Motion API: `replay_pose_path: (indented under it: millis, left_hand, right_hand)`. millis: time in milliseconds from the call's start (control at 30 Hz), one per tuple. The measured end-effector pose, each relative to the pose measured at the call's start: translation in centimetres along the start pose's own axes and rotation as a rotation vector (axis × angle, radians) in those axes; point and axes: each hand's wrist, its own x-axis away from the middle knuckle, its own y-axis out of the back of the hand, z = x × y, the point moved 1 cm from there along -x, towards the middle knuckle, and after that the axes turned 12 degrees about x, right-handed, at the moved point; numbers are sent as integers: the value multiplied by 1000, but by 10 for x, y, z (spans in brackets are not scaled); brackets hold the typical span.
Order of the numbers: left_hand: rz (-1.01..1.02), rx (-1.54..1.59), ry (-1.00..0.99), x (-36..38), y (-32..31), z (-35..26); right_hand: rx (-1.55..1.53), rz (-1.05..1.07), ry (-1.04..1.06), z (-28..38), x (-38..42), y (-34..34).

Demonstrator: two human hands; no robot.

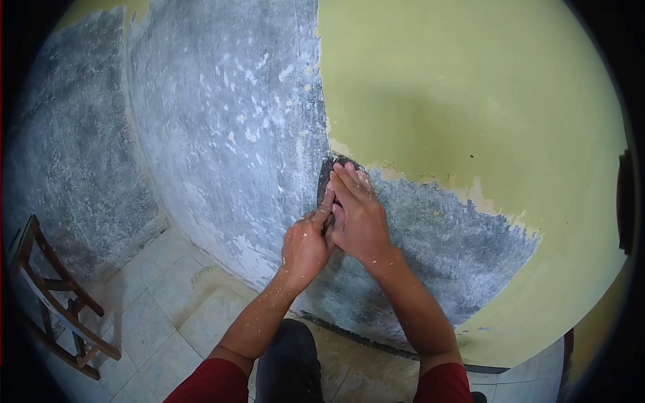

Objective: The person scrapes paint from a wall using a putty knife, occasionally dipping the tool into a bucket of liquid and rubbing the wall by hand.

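A dark, flat scraper (pixel 324 180) is pressed against the wall at the corner where yellow-green paint (pixel 430 101) meets bare grey plaster (pixel 222 127). My left hand (pixel 306 243) is closed around its lower part, index finger stretched up along it. Higher up, my right hand (pixel 361 218) bears on the scraper, its fingers together and pointing up the wall. Both hands touch each other and cover most of the tool, so its handle is hidden. Pale paint flakes speckle my hands and forearms.
A dark wooden chair (pixel 64 295) stands or leans at the lower left. Pale floor tiles (pixel 161 309) run below the wall, with dust and debris on them. My knee (pixel 289 363) is close to the wall. A dark-framed object (pixel 625 201) is at the right edge.
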Motion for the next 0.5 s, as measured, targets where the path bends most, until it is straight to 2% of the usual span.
replay_pose_path:
  millis: [133,333,433,500]
  left_hand:
    - [12,-12,16,15,-8,5]
    - [34,-20,24,-6,11,-11]
    - [82,-52,89,15,-3,2]
    - [63,-62,52,8,-3,-3]
  right_hand:
    - [-13,22,-20,4,22,-2]
    - [-77,2,-62,3,2,7]
    - [-70,2,-56,3,22,-4]
    - [-51,-27,-30,-2,24,-5]
